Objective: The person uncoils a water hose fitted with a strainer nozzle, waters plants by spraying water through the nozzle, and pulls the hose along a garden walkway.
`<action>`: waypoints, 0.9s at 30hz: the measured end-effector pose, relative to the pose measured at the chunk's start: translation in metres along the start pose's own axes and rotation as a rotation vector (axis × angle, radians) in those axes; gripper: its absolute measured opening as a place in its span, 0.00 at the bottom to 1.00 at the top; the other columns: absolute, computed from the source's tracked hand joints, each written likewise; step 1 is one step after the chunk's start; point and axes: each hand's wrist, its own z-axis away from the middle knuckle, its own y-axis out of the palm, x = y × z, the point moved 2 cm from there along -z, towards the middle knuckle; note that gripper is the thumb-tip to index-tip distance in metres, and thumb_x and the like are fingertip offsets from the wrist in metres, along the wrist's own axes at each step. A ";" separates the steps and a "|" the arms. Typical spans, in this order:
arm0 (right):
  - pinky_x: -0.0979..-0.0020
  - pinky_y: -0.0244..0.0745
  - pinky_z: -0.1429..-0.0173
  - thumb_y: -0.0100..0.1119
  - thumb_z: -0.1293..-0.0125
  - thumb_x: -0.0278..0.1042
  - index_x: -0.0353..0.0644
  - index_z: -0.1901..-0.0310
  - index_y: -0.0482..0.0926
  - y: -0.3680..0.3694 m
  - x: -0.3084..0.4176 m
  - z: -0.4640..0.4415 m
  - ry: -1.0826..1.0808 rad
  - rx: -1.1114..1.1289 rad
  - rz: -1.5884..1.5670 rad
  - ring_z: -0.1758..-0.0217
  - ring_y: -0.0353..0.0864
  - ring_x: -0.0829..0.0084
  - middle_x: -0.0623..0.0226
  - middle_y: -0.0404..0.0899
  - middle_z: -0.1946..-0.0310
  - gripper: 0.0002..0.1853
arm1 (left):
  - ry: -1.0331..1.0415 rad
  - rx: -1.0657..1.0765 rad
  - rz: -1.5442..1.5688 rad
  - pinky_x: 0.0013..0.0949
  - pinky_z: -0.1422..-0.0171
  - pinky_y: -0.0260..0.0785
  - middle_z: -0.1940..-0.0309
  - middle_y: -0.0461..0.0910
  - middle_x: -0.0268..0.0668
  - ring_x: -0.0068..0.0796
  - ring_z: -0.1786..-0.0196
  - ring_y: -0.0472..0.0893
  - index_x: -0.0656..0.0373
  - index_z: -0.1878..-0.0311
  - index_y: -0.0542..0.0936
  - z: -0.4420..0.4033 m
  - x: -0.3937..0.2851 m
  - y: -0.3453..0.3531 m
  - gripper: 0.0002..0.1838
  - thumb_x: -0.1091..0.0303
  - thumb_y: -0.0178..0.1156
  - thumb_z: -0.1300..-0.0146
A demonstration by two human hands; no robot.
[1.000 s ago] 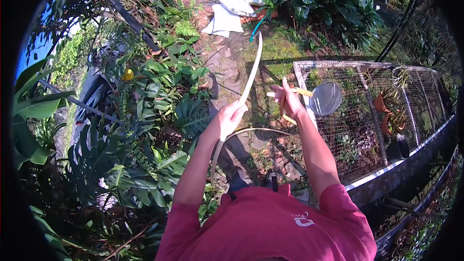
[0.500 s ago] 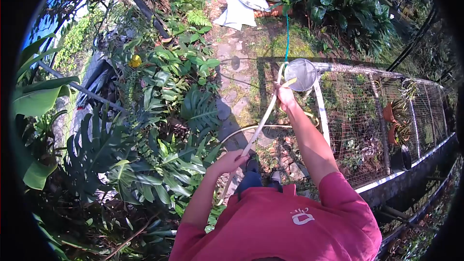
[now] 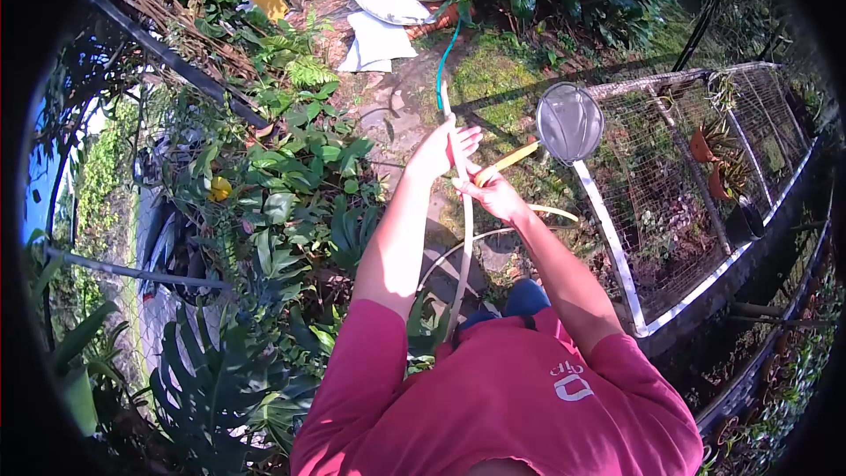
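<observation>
A pale cream hose (image 3: 465, 251) runs up from near my body, past both hands. My left hand (image 3: 432, 155) is at its upper part, the hose lying between thumb and palm with the fingers stretched loosely past it. Just below and to the right, my right hand (image 3: 500, 197) is closed around a slim yellow-orange tool (image 3: 513, 159). Its exact kind is unclear. The right thumb touches the hose. A teal hose (image 3: 443, 66) meets the pale hose's upper end; the joint is too small to make out.
A round mesh strainer (image 3: 571, 123) sits at the corner of a white-framed wire fence (image 3: 608, 242) on the right. White sacks (image 3: 392, 9) lie ahead on the path. Leafy plants (image 3: 291, 185) crowd the left side. Terracotta pots (image 3: 705, 145) hang on the fence.
My left hand has moved up from the lower hose to its upper part. My right hand has come lower and left, with the yellow-orange tool more visible. The view has shifted slightly.
</observation>
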 end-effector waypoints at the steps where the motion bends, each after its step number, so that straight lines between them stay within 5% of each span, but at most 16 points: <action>1: 0.77 0.73 0.49 0.63 0.28 0.32 0.45 0.27 0.68 -0.005 0.002 -0.008 -0.014 -0.001 0.047 0.57 0.76 0.83 0.76 0.80 0.50 0.29 | 0.051 -0.046 0.061 0.31 0.59 0.79 0.71 0.77 0.34 0.28 0.65 0.82 0.59 0.58 0.75 -0.020 -0.006 0.010 0.18 0.51 0.58 0.27; 4: 0.78 0.73 0.49 0.51 0.23 0.48 0.46 0.28 0.68 -0.051 0.000 -0.035 0.142 -0.046 0.024 0.56 0.78 0.82 0.70 0.82 0.49 0.27 | 0.128 -0.015 -0.301 0.26 0.71 0.70 0.76 0.72 0.26 0.19 0.76 0.73 0.58 0.58 0.76 -0.049 -0.024 0.005 0.12 0.58 0.56 0.25; 5: 0.78 0.73 0.49 0.48 0.22 0.53 0.45 0.28 0.68 -0.067 -0.005 -0.053 0.218 -0.069 -0.022 0.55 0.78 0.81 0.68 0.82 0.49 0.28 | 0.162 -0.052 -0.316 0.23 0.76 0.60 0.79 0.66 0.22 0.15 0.80 0.64 0.57 0.58 0.76 -0.051 -0.028 0.001 0.12 0.59 0.54 0.24; 6: 0.76 0.72 0.45 0.40 0.23 0.64 0.41 0.28 0.67 -0.069 0.021 -0.059 0.178 -0.180 -0.074 0.53 0.79 0.77 0.62 0.83 0.48 0.36 | 0.197 -0.066 -0.442 0.23 0.76 0.60 0.79 0.66 0.21 0.15 0.79 0.65 0.57 0.58 0.75 -0.046 -0.038 -0.001 0.12 0.58 0.54 0.24; 9: 0.70 0.73 0.38 0.43 0.26 0.68 0.32 0.26 0.59 -0.134 -0.012 -0.134 0.224 -0.183 -0.347 0.47 0.82 0.67 0.46 0.79 0.43 0.44 | 0.299 -0.122 -0.786 0.21 0.74 0.57 0.77 0.63 0.21 0.13 0.77 0.63 0.60 0.53 0.76 -0.017 -0.052 0.005 0.13 0.60 0.51 0.23; 10: 0.60 0.67 0.30 0.39 0.28 0.73 0.30 0.25 0.54 -0.141 -0.009 -0.155 0.318 -0.191 -0.303 0.43 0.80 0.62 0.46 0.78 0.41 0.49 | 0.352 -0.045 -0.796 0.22 0.75 0.59 0.78 0.64 0.22 0.14 0.79 0.64 0.59 0.54 0.76 -0.017 -0.041 0.000 0.11 0.61 0.52 0.23; 12: 0.64 0.72 0.34 0.43 0.31 0.76 0.29 0.25 0.49 -0.157 -0.013 -0.199 0.295 -0.150 -0.435 0.44 0.81 0.60 0.41 0.76 0.41 0.54 | 0.453 0.097 -1.132 0.27 0.73 0.66 0.79 0.69 0.26 0.15 0.77 0.72 0.59 0.52 0.75 -0.008 -0.024 -0.001 0.09 0.64 0.54 0.25; 14: 0.65 0.77 0.42 0.45 0.34 0.78 0.31 0.25 0.41 -0.188 -0.029 -0.253 0.327 -0.180 -0.667 0.48 0.83 0.59 0.42 0.76 0.42 0.57 | 0.783 0.194 -1.341 0.36 0.70 0.69 0.79 0.72 0.33 0.27 0.75 0.76 0.61 0.51 0.75 -0.001 -0.001 -0.007 0.12 0.62 0.56 0.27; 15: 0.65 0.78 0.49 0.49 0.31 0.71 0.34 0.30 0.50 -0.203 -0.031 -0.271 0.281 -0.287 -0.721 0.53 0.83 0.62 0.48 0.79 0.48 0.48 | 0.352 0.015 -1.297 0.40 0.66 0.70 0.76 0.74 0.38 0.37 0.74 0.77 0.60 0.51 0.75 0.015 0.002 -0.006 0.13 0.59 0.56 0.27; 16: 0.64 0.78 0.56 0.53 0.28 0.63 0.37 0.35 0.59 -0.218 -0.033 -0.290 0.226 -0.390 -0.768 0.59 0.83 0.65 0.54 0.82 0.53 0.38 | 0.190 -0.016 -1.414 0.45 0.58 0.73 0.67 0.81 0.48 0.48 0.62 0.83 0.60 0.50 0.76 0.016 0.009 -0.025 0.16 0.56 0.56 0.27; 19: 0.68 0.77 0.67 0.56 0.25 0.48 0.42 0.52 0.71 -0.264 -0.055 -0.323 0.216 -0.674 -0.530 0.72 0.79 0.71 0.64 0.81 0.66 0.17 | -0.017 -0.095 -1.394 0.44 0.58 0.73 0.67 0.81 0.46 0.45 0.63 0.83 0.59 0.51 0.77 0.042 0.034 -0.060 0.17 0.53 0.57 0.28; 21: 0.71 0.75 0.72 0.57 0.26 0.41 0.41 0.55 0.75 -0.268 -0.050 -0.320 0.290 -0.745 -0.369 0.77 0.75 0.75 0.68 0.78 0.71 0.12 | -0.042 -0.111 -1.354 0.41 0.58 0.73 0.68 0.81 0.42 0.39 0.65 0.82 0.58 0.51 0.78 0.042 0.059 -0.094 0.16 0.55 0.58 0.28; 24: 0.75 0.73 0.73 0.57 0.27 0.35 0.43 0.58 0.76 -0.256 -0.059 -0.313 0.220 -0.659 -0.265 0.78 0.73 0.79 0.72 0.75 0.74 0.06 | -0.226 0.065 -1.364 0.44 0.50 0.74 0.58 0.83 0.48 0.48 0.55 0.84 0.58 0.47 0.79 0.005 0.091 -0.154 0.20 0.51 0.60 0.31; 27: 0.75 0.71 0.74 0.56 0.26 0.34 0.46 0.59 0.76 -0.254 -0.050 -0.296 0.133 -0.577 -0.374 0.79 0.73 0.79 0.74 0.75 0.75 0.04 | -0.431 0.343 -1.783 0.42 0.45 0.75 0.52 0.83 0.47 0.48 0.52 0.83 0.58 0.43 0.78 -0.052 0.109 -0.230 0.25 0.49 0.64 0.35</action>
